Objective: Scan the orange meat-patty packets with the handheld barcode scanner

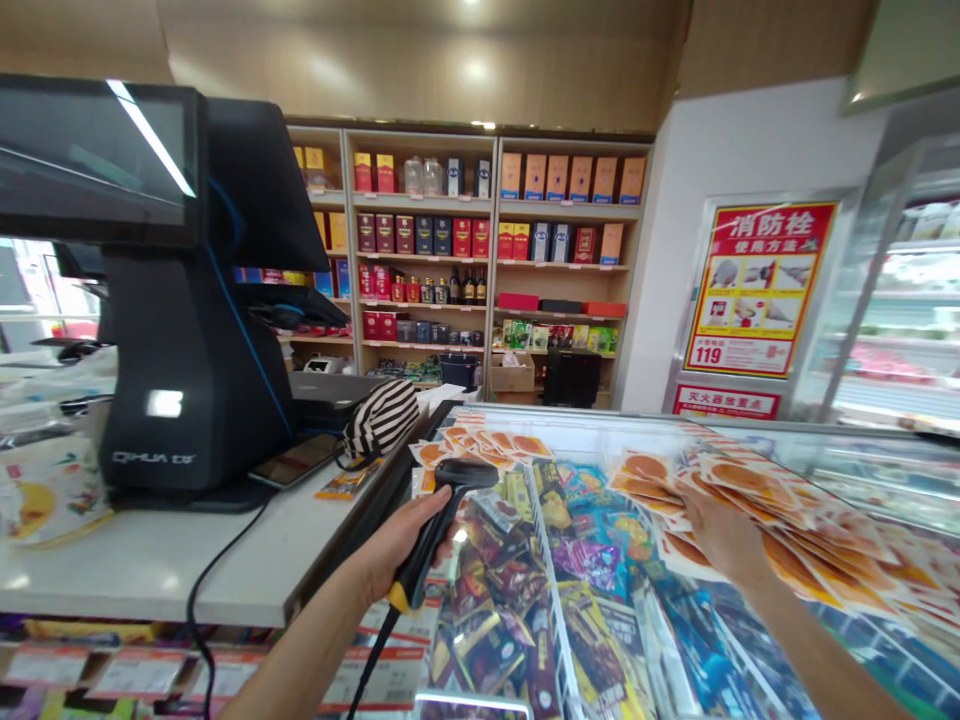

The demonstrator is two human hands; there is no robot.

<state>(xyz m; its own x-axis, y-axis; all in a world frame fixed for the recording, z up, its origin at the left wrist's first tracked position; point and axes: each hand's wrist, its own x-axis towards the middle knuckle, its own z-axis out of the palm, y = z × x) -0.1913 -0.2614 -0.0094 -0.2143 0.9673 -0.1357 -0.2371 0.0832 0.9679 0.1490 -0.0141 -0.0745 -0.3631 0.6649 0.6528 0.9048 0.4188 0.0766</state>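
Note:
My left hand (405, 535) is wrapped round the handle of a black barcode scanner (442, 520) with a yellow-orange base and a cable hanging down. The scanner's head is over the glass top of a chest freezer (600, 425). At the right, my right hand (720, 530) is closed at the edge of flat, clear packets (645, 480), each with a round orange-brown piece inside. Its fingertips are partly hidden and slightly blurred. More such packets (810, 530) are spread in overlapping rows to the right, and another row (487, 442) lies behind the scanner.
Wrapped ice creams (495, 590) fill the freezer under the glass, parted by a white wire divider (551, 590). On the left counter (247, 570) stand a black checkout terminal (199, 300), a phone (295, 460) and a striped pouch (381, 420). Shelves of boxes (420, 235) line the back.

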